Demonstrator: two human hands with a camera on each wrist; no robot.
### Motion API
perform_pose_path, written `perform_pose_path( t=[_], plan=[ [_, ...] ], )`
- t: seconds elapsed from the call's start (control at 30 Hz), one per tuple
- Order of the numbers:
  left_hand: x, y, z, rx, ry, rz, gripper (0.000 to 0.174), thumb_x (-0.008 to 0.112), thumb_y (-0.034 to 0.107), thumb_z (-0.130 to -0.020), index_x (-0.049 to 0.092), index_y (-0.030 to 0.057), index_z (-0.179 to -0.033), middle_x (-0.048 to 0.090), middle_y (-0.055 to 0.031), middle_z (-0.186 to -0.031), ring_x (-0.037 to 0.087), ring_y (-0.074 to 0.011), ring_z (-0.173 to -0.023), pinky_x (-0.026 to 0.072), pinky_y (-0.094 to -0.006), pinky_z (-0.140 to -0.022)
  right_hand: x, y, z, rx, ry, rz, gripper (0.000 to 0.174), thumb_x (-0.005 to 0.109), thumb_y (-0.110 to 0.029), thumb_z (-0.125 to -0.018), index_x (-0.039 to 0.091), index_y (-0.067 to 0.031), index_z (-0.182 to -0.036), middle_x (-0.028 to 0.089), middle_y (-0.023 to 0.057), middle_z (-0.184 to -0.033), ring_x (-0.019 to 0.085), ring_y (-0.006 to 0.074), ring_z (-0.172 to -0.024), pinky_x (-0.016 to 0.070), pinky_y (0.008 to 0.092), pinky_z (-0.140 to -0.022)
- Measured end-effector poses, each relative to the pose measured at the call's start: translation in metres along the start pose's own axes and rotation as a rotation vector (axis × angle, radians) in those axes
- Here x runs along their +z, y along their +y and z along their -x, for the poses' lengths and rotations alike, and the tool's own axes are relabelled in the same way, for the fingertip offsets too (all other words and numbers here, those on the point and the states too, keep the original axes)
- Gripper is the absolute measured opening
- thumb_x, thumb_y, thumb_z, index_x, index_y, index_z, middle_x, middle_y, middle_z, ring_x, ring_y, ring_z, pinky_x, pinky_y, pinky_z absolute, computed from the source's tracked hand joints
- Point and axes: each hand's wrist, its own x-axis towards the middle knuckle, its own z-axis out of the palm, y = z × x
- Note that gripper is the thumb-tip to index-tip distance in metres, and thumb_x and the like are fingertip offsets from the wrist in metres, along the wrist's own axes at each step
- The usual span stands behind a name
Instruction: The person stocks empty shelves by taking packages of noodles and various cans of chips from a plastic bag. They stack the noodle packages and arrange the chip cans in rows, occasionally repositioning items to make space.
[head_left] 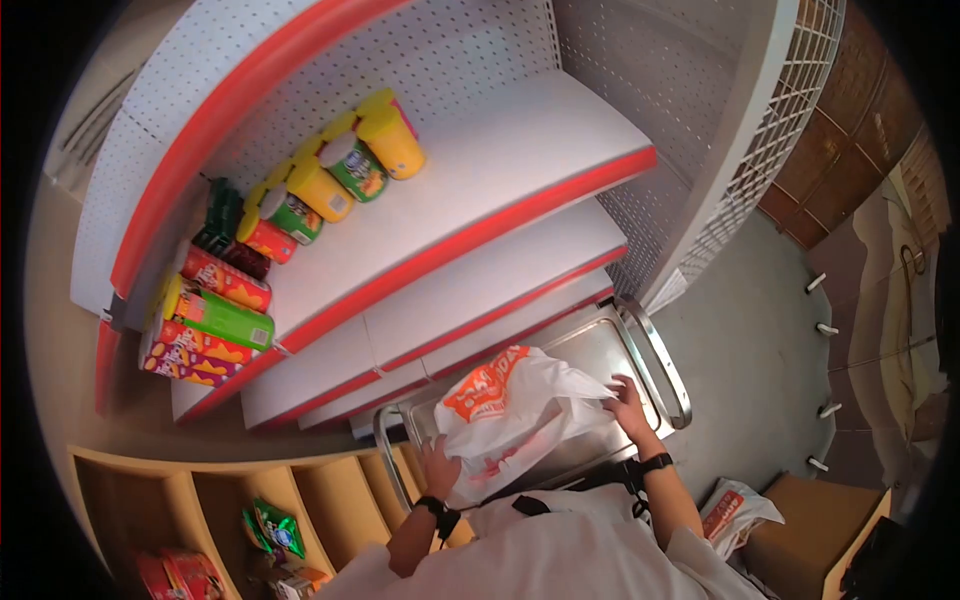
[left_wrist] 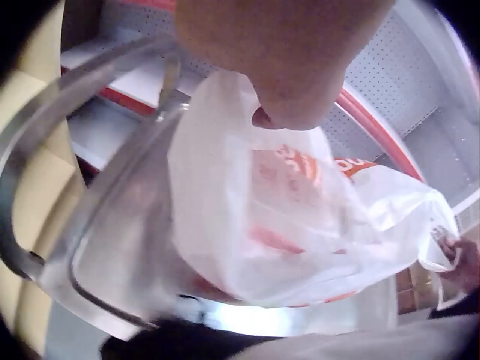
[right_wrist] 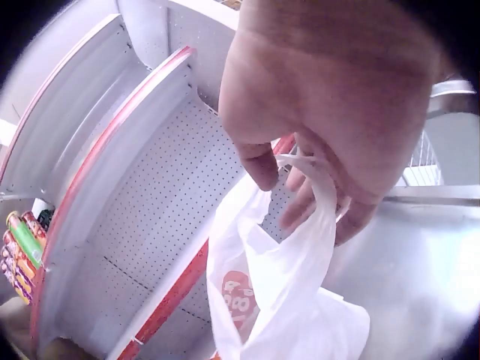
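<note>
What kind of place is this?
Most likely a small shop: white pegboard shelves with red edges, rows of snack cans, and a metal cart where the left hand and right hand hold a shopping bag.

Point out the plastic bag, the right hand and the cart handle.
plastic bag (head_left: pixel 520 425): head view, on its white middle.
right hand (head_left: pixel 628 400): head view, on the back of the hand, which grips the bag's edge.
cart handle (head_left: pixel 666 365): head view, on the metal rail's long side.

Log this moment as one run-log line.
scene: plastic bag on metal cart | left hand: holds its edge | right hand: grips its handle | shelf: snack cans at left end
</note>
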Motion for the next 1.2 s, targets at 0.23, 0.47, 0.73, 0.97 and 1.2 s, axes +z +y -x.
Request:
perform_pose_path(
  t=[0.23, 0.47, 0.73, 0.97, 1.2],
  plan=[
    [0.034, 0.046, 0.028, -0.614, -0.042, 0.415, 0.036, 0.062, 0.033, -0.077, 0.068, 0.0047, -0.098, 0.064, -0.0223, -0.090, 0.062, -0.0377, -0.087, 0.0487, -0.0402, -0.079, 0.018, -0.049, -0.017, -0.416, -0.349, 0.997, 0.101, 0.079, -0.024, -0.058, 0.023, -0.0119, -0.141, 0.029, 0.0268, -0.138, 0.033, 0.0450, -0.124, 0.0371, 0.0512, -0.098],
    [-0.024, 0.071, 0.121, -0.341, -0.275, -0.043, 0.061, 0.054, 0.042, -0.086, 0.043, -0.0038, -0.125, 0.062, -0.0216, -0.104, 0.062, -0.0337, -0.098, 0.0495, -0.0415, -0.082, 0.020, -0.008, -0.075, -0.427, -0.472, 0.929, 0.025, 0.049, -0.013, -0.080, 0.064, -0.0021, -0.096, 0.063, 0.0249, -0.082, 0.061, 0.0421, -0.083, 0.0498, 0.0460, -0.077],
    [0.012, 0.086, 0.202, -1.045, 0.400, 1.395, 0.071, 0.056, 0.049, -0.086, 0.042, -0.0087, -0.125, 0.058, -0.0205, -0.114, 0.061, -0.0290, -0.099, 0.0495, -0.0397, -0.085, 0.051, -0.059, -0.041, -0.568, -0.664, 1.100, 0.030, 0.047, -0.024, -0.083, 0.064, 0.0004, -0.082, 0.062, 0.0238, -0.090, 0.058, 0.0410, -0.086, 0.0460, 0.0416, -0.078],
    [0.055, 0.199, 0.342, -0.857, 0.501, 2.009, 0.060, 0.046, 0.047, -0.092, 0.046, -0.0020, -0.127, 0.058, -0.0140, -0.115, 0.057, -0.0244, -0.106, 0.0441, -0.0352, -0.094, 0.062, 0.002, 0.069, 0.138, -1.279, 0.835, 0.034, 0.049, -0.022, -0.088, 0.058, 0.0019, -0.111, 0.060, 0.0123, -0.112, 0.054, 0.0212, -0.107, 0.0426, 0.0345, -0.091],
    [0.078, 0.288, 0.416, -0.936, 0.666, 2.075, 0.063, 0.048, 0.050, -0.090, 0.040, 0.0033, -0.132, 0.051, -0.0110, -0.125, 0.052, -0.0217, -0.111, 0.0422, -0.0346, -0.094, 0.059, 0.063, 0.264, 0.514, -2.128, 1.073, 0.059, 0.053, -0.022, -0.090, 0.029, -0.0022, -0.140, 0.042, 0.0098, -0.135, 0.038, 0.0215, -0.126, 0.0295, 0.0310, -0.105]
  ],
)
